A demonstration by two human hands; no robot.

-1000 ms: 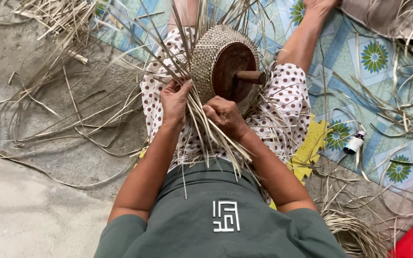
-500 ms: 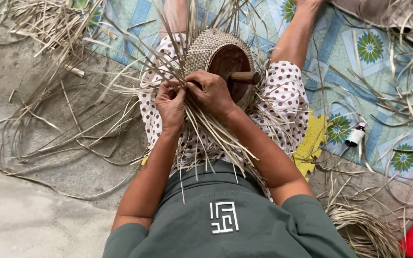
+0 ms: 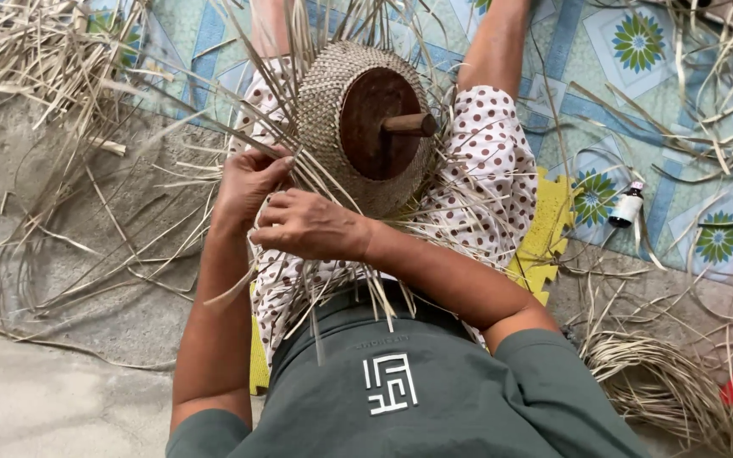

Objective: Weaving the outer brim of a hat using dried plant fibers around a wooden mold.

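Head view: compared with half a second earlier, left hand (image 3: pixel 248 182) has shifted outward, pinching pale straw strands (image 3: pixel 324 182); right hand (image 3: pixel 311 225) grips adjacent strands beside the round half-woven straw basket (image 3: pixel 324 110) on the lap.

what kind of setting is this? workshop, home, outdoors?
Likely a home or yard floor used for handweaving, not a fitted workshop: the person sits on a patterned mat over bare concrete, loose straw strips strewn around a half-woven basket.
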